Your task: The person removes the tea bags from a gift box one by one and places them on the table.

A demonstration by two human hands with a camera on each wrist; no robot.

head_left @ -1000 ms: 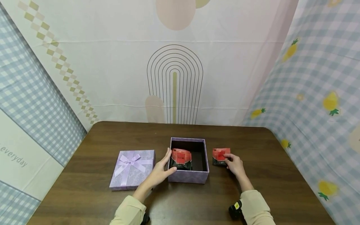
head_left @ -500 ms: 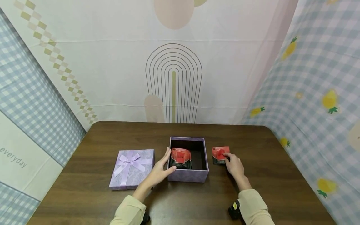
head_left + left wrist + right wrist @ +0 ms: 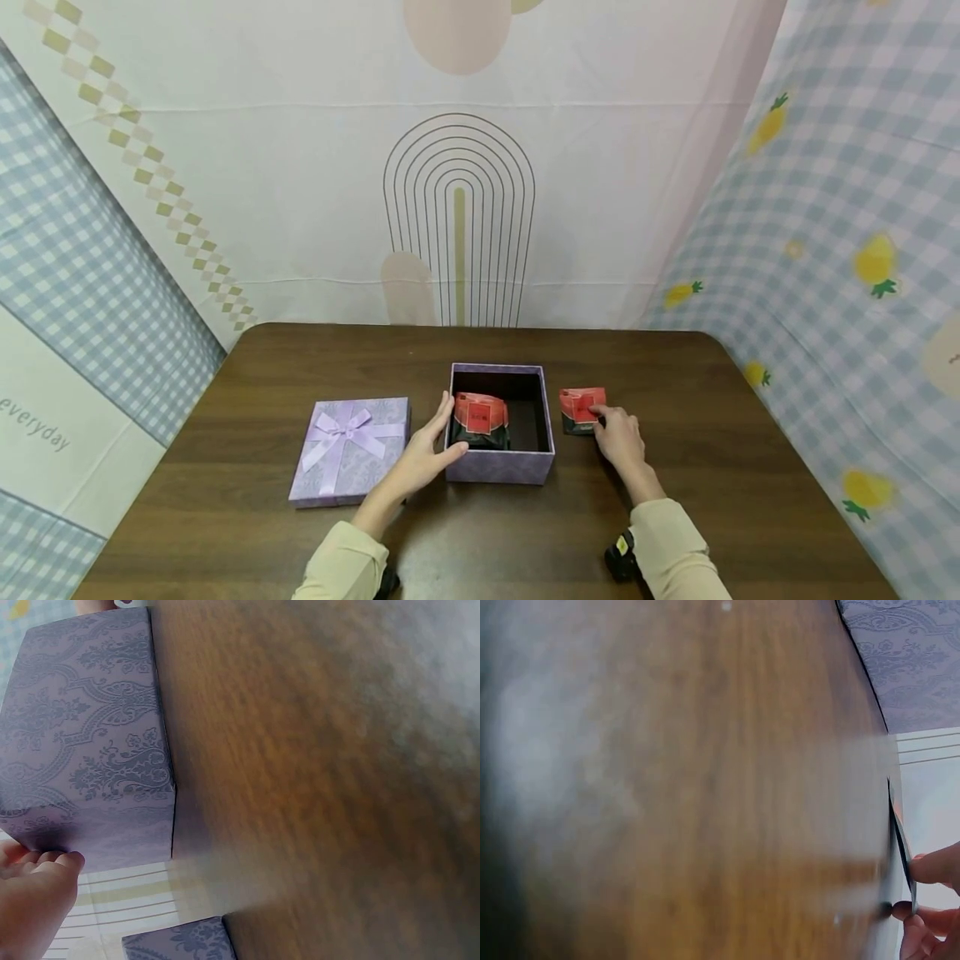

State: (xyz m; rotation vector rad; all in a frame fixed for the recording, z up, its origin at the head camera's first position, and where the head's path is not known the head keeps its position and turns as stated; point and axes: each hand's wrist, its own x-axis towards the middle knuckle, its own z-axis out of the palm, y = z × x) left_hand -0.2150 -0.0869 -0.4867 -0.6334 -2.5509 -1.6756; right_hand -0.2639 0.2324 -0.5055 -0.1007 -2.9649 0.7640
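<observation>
A lidless purple patterned box (image 3: 498, 468) with a dark inside stands mid-table in the head view. My left hand (image 3: 422, 458) rests along the box's left wall, fingers straight and thumb at the front rim; in the left wrist view its fingers (image 3: 56, 862) lie against the box side (image 3: 82, 727). One red-and-black pouch (image 3: 480, 421) leans inside, in the box's left half. To the right of the box, my right hand (image 3: 621, 437) pinches a second red-and-black pouch (image 3: 577, 406) by its right edge. The right wrist view shows this pouch (image 3: 902, 840) edge-on between thumb and fingers.
The purple box lid (image 3: 348, 454) with a ribbon bow lies left of the box, beside my left forearm. The brown wooden table (image 3: 525, 550) ends at a hanging printed cloth (image 3: 585, 217) behind. Checked cloth (image 3: 817, 275) hangs on the right side.
My right hand has shifted slightly left with the pouch, closer to the box. My left hand stays at the box wall. The head view has drifted a little.
</observation>
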